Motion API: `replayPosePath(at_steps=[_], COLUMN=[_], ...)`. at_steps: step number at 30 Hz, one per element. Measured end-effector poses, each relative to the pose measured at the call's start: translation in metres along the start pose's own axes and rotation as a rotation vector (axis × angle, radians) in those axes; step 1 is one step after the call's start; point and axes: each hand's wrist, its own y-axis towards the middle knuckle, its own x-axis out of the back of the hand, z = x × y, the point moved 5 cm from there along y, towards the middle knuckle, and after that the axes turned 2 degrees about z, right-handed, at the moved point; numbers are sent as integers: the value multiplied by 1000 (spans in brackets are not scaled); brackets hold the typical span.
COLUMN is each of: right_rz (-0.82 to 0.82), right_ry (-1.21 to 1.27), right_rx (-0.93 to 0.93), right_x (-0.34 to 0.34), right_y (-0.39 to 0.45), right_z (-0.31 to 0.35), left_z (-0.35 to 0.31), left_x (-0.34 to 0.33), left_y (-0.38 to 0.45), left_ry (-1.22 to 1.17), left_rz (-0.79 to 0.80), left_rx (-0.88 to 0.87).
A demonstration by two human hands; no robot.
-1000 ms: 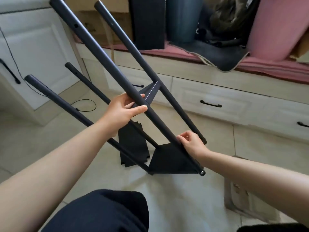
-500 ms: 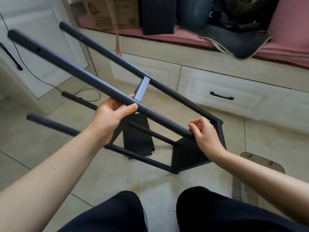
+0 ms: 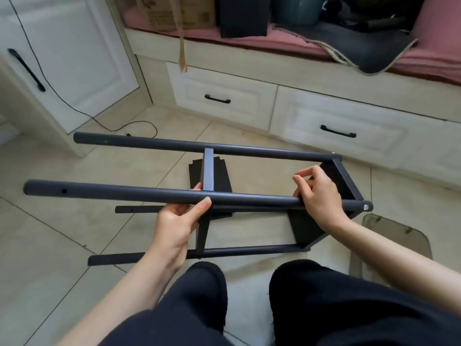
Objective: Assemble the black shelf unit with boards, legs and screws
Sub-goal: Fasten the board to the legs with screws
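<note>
Shelf frame [image 3: 249, 198] lies on side over floor tiles, before your knees. Left hand [image 3: 178, 221] curls round near leg [image 3: 149, 194] beside middle board [image 3: 208, 171]; right hand [image 3: 318, 196] wraps same leg near end board [image 3: 346, 178]. Lower it level, both hands together. Loose board [image 3: 219, 178] beneath partly hidden; screw [image 3: 366, 207] tightness unclear.

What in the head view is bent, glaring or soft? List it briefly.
Head view: wide-angle distortion bows the drawer fronts and floor tiles; soft daylight leaves a pale sheen along the near leg, no harsh glare; frame is sharp overall, with both the left hand and right hand crisp.
</note>
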Motion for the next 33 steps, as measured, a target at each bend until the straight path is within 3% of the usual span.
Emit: replayPosePath(at_steps=[15, 23, 28, 33], right_rz=[42, 42, 49, 55], right_ry=[-91, -124, -147, -163], right_rx=[49, 62, 40, 35], right_x=[-5, -12, -15, -15], right_y=[-19, -33, -39, -44], right_z=[-3, -1, 1, 3], left_z=[23, 28, 26, 3], left_x=[16, 33, 43, 46], left_y=[-5, -7, -15, -23], left_ry=[-20, 102, 478, 1215], left_rz=[-9, -40, -92, -246], left_rx=[92, 167, 172, 54])
